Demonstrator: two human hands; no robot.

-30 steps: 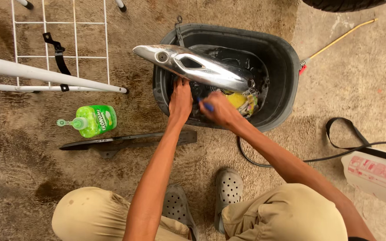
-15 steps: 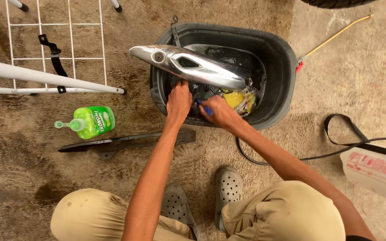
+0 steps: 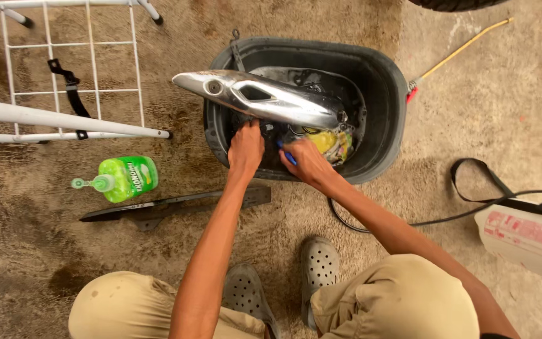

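Observation:
A dark grey plastic tub (image 3: 389, 119) stands on the wet concrete floor. Across its left rim lies a long chrome metal cover (image 3: 265, 97) with an oval slot. My left hand (image 3: 246, 149) reaches into the tub just under that cover; its fingertips are hidden behind a dark part there. My right hand (image 3: 305, 162) is beside it, closed around a small blue-handled brush (image 3: 286, 154). A yellow sponge (image 3: 327, 141) lies in the tub to the right of my right hand.
A green dish-soap bottle (image 3: 123, 179) lies on the floor at left, above a long black plastic strip (image 3: 177, 204). A white wire rack (image 3: 64, 81) is at upper left. A white sprayer tank (image 3: 528, 235) with black hose and strap is at right. A thin yellow wand (image 3: 459, 50) lies beyond the tub.
The view has shifted slightly. Both hands stay in the tub under the chrome cover, with only small movements.

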